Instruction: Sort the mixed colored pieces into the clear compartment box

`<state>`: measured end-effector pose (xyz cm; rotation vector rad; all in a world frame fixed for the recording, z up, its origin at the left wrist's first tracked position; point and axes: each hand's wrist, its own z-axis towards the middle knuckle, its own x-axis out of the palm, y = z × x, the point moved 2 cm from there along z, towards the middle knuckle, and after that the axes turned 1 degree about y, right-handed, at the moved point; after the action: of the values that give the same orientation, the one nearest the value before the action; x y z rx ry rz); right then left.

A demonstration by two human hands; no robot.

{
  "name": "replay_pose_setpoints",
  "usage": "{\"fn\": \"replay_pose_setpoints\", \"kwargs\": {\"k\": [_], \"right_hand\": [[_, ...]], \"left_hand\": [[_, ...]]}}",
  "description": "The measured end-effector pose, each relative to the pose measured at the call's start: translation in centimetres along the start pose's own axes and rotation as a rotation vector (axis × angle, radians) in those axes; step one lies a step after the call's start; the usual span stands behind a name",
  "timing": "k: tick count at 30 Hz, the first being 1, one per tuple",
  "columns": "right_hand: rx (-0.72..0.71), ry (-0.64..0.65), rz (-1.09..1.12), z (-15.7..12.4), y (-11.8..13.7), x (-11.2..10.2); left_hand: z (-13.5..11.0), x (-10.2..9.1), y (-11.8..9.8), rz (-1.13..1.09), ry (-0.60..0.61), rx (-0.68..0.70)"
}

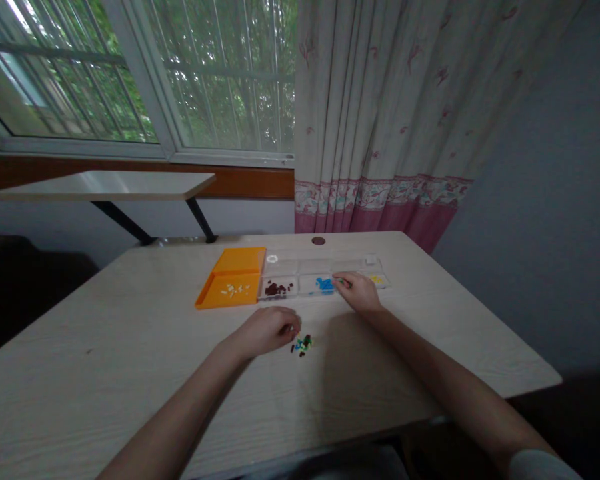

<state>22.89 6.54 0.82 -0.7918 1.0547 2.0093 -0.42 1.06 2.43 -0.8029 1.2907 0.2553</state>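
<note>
Mid-frame, my left hand [271,329] curled by the pile [304,343], my right hand [359,291] by blue pieces [324,285]; grips, I couldn't tell. Brushing risked scattering both.

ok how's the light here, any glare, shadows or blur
Head view throughout: bright window, dim wall; faint sheen on the shelf; soft shadow on the table beside the right forearm; pieces by the left hand slightly blurred.

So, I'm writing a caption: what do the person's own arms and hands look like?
The left hand and right hand are ungloved, with nothing visibly worn. The left forearm and right forearm are bare; a pale greyish sleeve shows by the right elbow.
</note>
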Motion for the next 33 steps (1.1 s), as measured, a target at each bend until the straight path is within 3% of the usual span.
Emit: {"fn": "replay_pose_setpoints", "kwargs": {"k": [8, 17, 21, 24, 28, 33], "right_hand": [[-0.037, 0.049, 0.013, -0.9, 1.6, -0.1], [-0.398, 0.239, 0.087, -3.2, 4.0, 0.5], [-0.399, 0.293, 0.048, -3.6, 5.3, 0.3], [-0.378, 0.299, 0.012, -3.8, 5.9, 0.4], [-0.385, 0.278, -0.031, -4.1, 6.4, 0.6], [-0.365, 0.210, -0.034, -4.1, 6.3, 0.8]], "left_hand": [[-0.1, -0.1, -0.3, 0.019, -0.022, -0.033], [-0.1, -0.2, -0.4, 0.009, -0.005, 0.005], [0.1, 0.0, -0.6, 0.007, -0.043, -0.032], [0.2, -0.1, -0.9, -0.022, -0.140, -0.052], [0.3, -0.2, -1.4, -0.059, -0.236, -0.037], [0.3, -0.2, -1.4, -0.076, -0.250, -0.034]]}}
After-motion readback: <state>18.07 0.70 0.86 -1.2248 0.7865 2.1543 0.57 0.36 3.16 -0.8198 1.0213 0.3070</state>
